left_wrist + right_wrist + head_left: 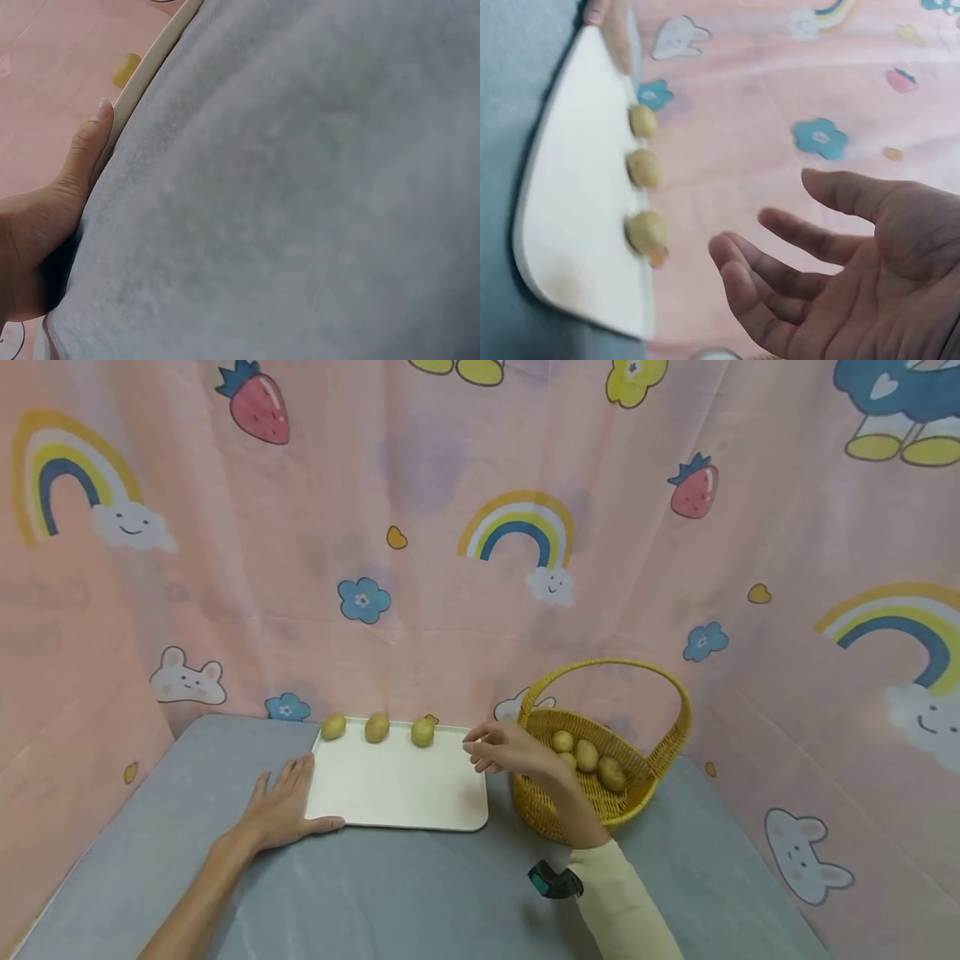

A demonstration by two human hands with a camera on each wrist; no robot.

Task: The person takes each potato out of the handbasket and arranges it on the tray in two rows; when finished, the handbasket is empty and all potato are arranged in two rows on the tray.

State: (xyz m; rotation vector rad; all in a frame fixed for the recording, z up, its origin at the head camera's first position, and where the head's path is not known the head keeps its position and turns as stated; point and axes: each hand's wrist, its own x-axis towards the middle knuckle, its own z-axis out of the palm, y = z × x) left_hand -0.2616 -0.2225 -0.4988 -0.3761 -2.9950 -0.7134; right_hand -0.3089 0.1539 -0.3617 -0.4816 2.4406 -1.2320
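head view: three potatoes [377, 727] line the tray [397, 785] toward the back edge of the desk [360, 893]; the left hand [279, 806], fingers straight, touches it; the right hand [513, 749] hovers beside the basket [540, 814]. left wrist: that hand meets the tray's rim. right wrist: fingers loosely bent, holding nothing.

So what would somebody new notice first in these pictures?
Probably the yellow basket of potatoes on the right of the table. Then the white tray, left of it, with three potatoes along its far edge and the left hand at its left side. Behind hangs pink cloth with rainbows.
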